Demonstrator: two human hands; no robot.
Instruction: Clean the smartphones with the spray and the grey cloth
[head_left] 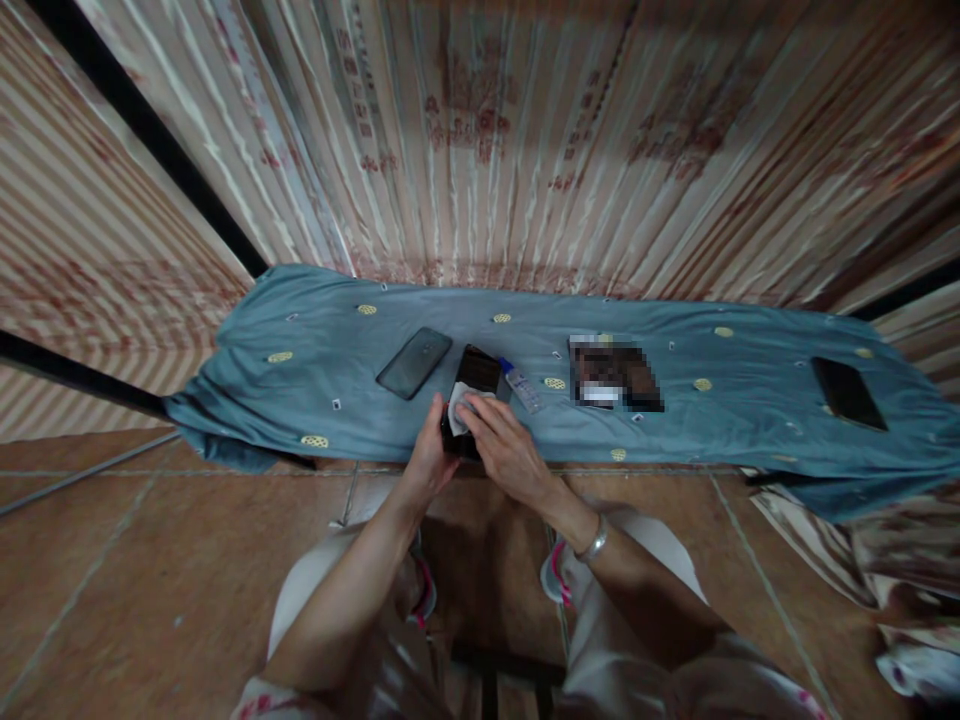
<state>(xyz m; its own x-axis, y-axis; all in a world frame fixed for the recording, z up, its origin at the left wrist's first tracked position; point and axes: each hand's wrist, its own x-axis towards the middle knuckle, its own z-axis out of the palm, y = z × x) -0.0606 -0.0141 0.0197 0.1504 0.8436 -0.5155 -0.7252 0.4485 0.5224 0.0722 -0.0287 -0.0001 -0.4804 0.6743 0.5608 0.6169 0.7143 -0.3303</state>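
My left hand (432, 446) is closed around the lower left side of a black smartphone (478, 367), which is tilted above the near edge of the blue cloth. Pressed on its screen is a small white wiping cloth (460, 408), held under the bent fingers of my right hand (507, 445). Part of the phone and most of the white cloth are hidden by my fingers. Just right of the phone lies a small clear bottle with a blue cap (520, 386). A grey phone (415, 363) rests on the cloth to the left.
The blue patterned cloth (420, 430) covers a long, narrow surface. Farther right lie a pixelated flat item (611, 372) and another dark phone (849, 393). Pleated curtains (480, 180) hang behind. Dark poles (150, 120) stand at the left; my knees are below the front edge.
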